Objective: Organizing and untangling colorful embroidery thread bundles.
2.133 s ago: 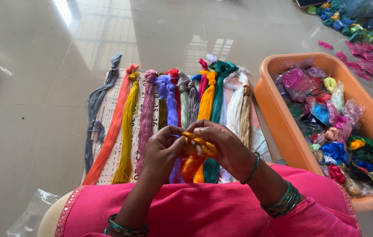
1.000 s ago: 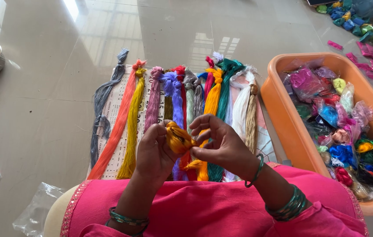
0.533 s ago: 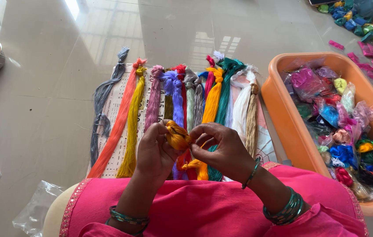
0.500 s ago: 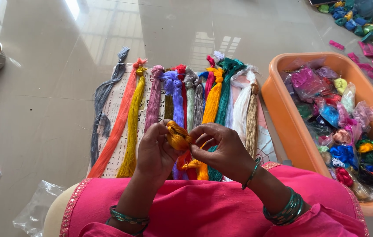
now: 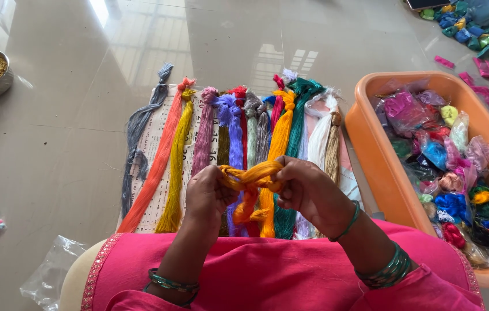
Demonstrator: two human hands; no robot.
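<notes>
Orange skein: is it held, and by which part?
Yes. Both hands grip the orange skein at its twisted upper part, the left hand on one end of the twist, the right hand on the other; its tails hang below.

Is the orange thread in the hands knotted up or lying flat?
Knotted up: the orange thread skein is twisted into a loop between left hand and right hand.

Both hands (image 5: 210, 193) (image 5: 307, 190) close together, fingers curled.

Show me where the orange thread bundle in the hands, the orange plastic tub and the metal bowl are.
orange thread bundle (image 5: 254, 174): head view, twisted middle between both hands.
orange plastic tub (image 5: 373, 151): head view, left wall.
metal bowl (image 5: 2, 85): head view, right rim.
</notes>
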